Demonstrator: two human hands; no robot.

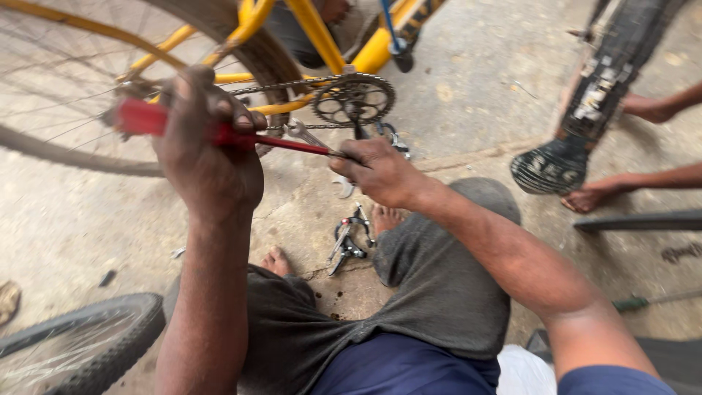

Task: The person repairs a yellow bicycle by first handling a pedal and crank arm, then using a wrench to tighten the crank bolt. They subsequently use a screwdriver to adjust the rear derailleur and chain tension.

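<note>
Fingers of our left hand (208, 150) wrap the blurred red-handled metal screwdriver (219, 132) mid-frame; our right hand (380, 172) pinches its shaft, tip hidden near the toothed steel chainring (353, 99)

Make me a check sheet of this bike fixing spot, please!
Surface: dusty concrete floor.
Job's things: red-handled screwdriver pointed toward the yellow bicycle and its chain sprocket.
Clutter: spanner, brake caliper parts, second tyre.
Hands: left hand grips the handle; right hand steadies the shaft.
Cables: nothing seen.
Surroundings: another person's feet by a tyre.
</note>
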